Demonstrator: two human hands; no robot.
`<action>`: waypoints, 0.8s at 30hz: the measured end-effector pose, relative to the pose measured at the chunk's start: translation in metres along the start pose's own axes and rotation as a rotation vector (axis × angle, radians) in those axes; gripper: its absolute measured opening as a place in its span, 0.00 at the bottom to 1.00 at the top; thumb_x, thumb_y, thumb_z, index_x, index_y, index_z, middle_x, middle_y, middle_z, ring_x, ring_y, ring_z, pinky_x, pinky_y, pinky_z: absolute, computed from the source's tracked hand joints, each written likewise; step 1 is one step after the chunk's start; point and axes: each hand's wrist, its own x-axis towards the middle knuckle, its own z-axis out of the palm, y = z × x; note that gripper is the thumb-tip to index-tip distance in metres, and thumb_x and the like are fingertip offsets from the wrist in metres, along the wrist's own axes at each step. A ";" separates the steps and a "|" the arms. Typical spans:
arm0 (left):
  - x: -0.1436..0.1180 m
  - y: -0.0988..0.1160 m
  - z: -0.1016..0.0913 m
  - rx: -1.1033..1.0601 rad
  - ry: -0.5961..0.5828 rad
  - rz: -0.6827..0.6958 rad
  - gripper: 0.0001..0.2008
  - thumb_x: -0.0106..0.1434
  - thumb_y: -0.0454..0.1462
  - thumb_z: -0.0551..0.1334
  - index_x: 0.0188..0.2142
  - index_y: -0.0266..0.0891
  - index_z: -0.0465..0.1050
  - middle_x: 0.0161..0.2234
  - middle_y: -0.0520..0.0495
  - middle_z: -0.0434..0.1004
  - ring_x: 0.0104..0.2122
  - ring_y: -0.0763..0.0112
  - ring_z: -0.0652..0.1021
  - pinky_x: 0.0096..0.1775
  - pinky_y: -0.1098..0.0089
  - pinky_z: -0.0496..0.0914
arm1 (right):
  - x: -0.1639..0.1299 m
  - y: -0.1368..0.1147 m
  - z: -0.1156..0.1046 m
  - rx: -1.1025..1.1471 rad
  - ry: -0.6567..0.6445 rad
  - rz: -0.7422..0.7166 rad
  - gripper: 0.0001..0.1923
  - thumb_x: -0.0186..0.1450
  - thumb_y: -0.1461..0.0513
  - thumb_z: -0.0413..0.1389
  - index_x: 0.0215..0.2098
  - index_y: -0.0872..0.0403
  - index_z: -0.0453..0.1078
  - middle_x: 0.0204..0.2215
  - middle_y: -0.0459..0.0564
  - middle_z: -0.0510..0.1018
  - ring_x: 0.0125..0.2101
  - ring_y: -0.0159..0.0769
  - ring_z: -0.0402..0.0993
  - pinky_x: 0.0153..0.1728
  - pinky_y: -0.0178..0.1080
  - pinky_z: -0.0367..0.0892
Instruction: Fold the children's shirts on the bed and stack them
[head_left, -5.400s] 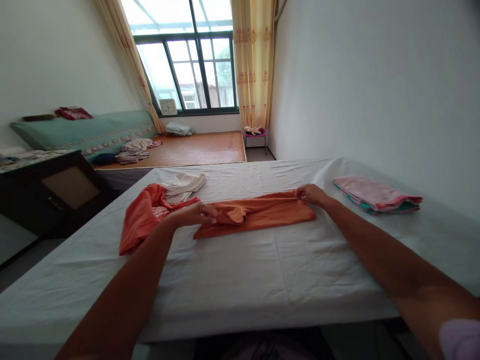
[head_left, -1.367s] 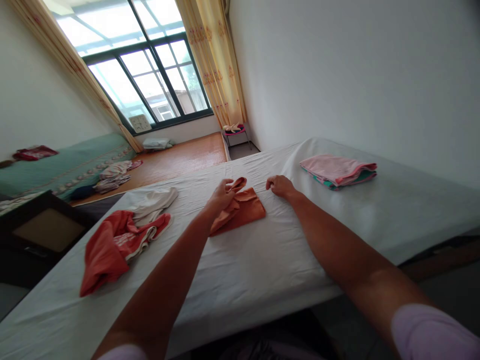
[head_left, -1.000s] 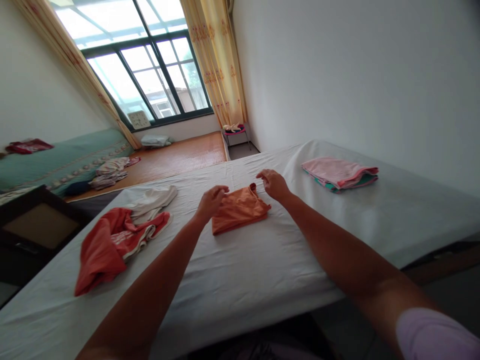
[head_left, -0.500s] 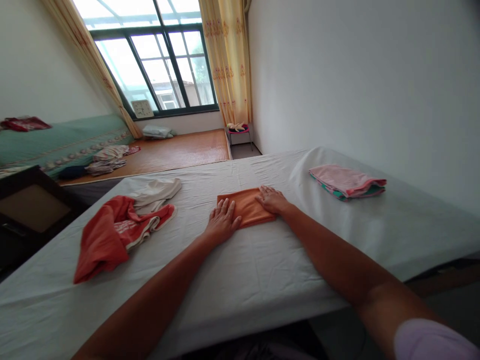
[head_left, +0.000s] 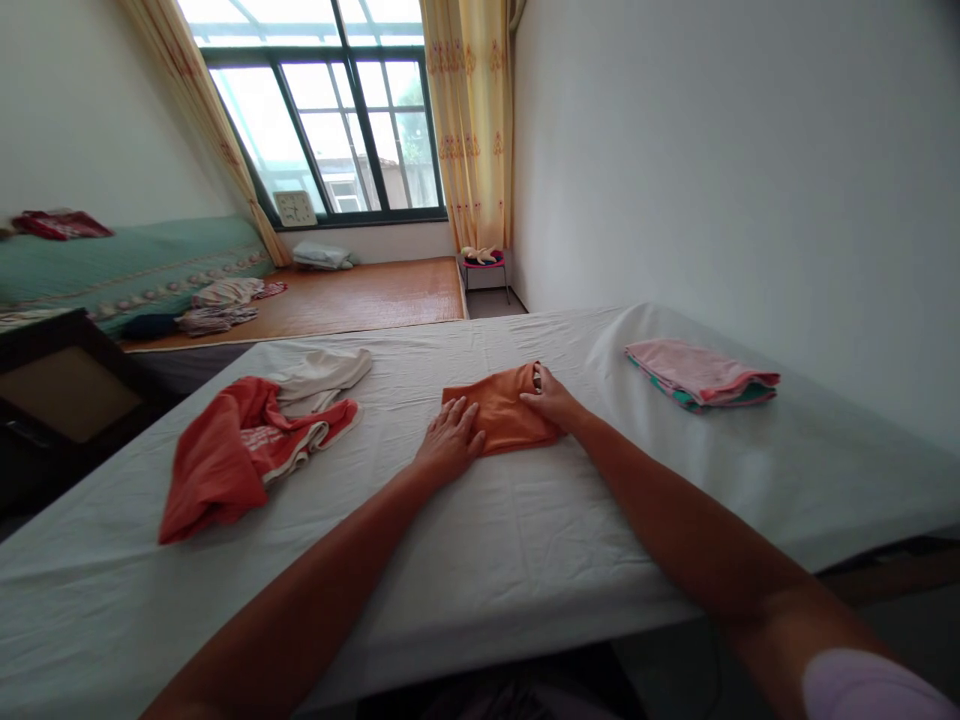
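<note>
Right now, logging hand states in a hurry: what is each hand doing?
Left hand: open, flat on the folded orange cloth.
Right hand: fingers curled at the cloth's raised far-right corner; a firm grip cannot be told.

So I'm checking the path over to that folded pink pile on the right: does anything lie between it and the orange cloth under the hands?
Nothing visible: only bare white sheet lies between the orange cloth and the pink pile.

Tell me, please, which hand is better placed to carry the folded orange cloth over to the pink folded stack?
Probably the right hand: it grips the folded orange cloth on the side facing the pink folded stack; the left hand lies flat, farther away.
</note>
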 end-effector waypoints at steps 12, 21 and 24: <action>0.004 -0.006 -0.002 -0.096 0.124 0.026 0.28 0.68 0.46 0.50 0.63 0.37 0.56 0.65 0.37 0.54 0.64 0.54 0.57 0.62 0.52 0.55 | -0.006 -0.025 -0.008 0.361 -0.058 0.070 0.27 0.56 0.64 0.60 0.53 0.54 0.60 0.40 0.50 0.79 0.39 0.39 0.78 0.43 0.43 0.74; 0.003 -0.011 0.001 -0.069 0.102 0.048 0.26 0.68 0.45 0.50 0.62 0.38 0.58 0.66 0.38 0.54 0.64 0.55 0.58 0.62 0.54 0.56 | 0.022 -0.046 -0.154 -0.117 0.839 -0.177 0.30 0.66 0.60 0.47 0.64 0.56 0.45 0.56 0.58 0.69 0.52 0.35 0.70 0.50 0.37 0.68; 0.002 -0.007 -0.001 -0.046 0.044 0.029 0.27 0.68 0.45 0.49 0.63 0.37 0.58 0.66 0.37 0.52 0.64 0.52 0.58 0.61 0.53 0.56 | 0.012 -0.006 -0.219 -0.344 1.052 -0.018 0.28 0.67 0.62 0.44 0.63 0.61 0.47 0.57 0.64 0.66 0.54 0.36 0.69 0.49 0.37 0.69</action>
